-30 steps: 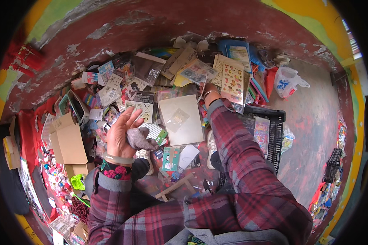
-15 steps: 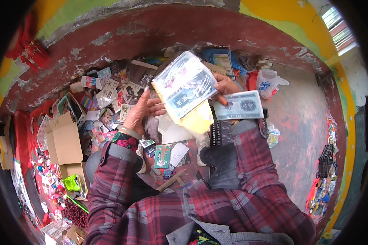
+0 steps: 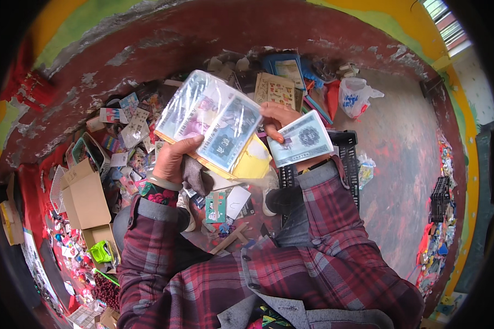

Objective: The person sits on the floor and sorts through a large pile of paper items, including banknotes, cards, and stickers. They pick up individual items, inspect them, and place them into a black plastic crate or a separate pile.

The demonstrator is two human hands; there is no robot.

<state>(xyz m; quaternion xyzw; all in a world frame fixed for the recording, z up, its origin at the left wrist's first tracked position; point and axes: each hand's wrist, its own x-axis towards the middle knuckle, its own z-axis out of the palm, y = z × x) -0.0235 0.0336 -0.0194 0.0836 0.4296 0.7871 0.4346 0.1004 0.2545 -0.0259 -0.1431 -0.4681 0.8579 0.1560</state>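
A clear, shiny plastic sleeve [image 3: 217,112] holds banknote-like printed papers, one purplish and one blue-green. A yellow sheet or pouch [image 3: 256,158] shows beneath it along the lower edge. My left hand [image 3: 171,160] grips the sleeve's lower-left side, thumb on top and fingers hidden underneath. Between the fingers of my right hand [image 3: 280,114] is a small stack of green-blue banknotes [image 3: 304,140]. The fingertips of that hand also meet the sleeve's right edge. Both items are held up above my lap, tilted.
Piled papers and cards [image 3: 134,129] lie by the wall on the left, near an open cardboard box [image 3: 85,194] and plastic baskets [image 3: 96,151]. A black crate [image 3: 346,148] stands below my right forearm. Beyond it sits a white plastic bag [image 3: 357,96]. A grey cloth [image 3: 196,176] hangs near my left wrist.
My left hand, open and apart from the sleeve before, has closed on its lower-left side. The sleeve has shifted left and turned. The banknotes in my right hand moved slightly left and tilted.
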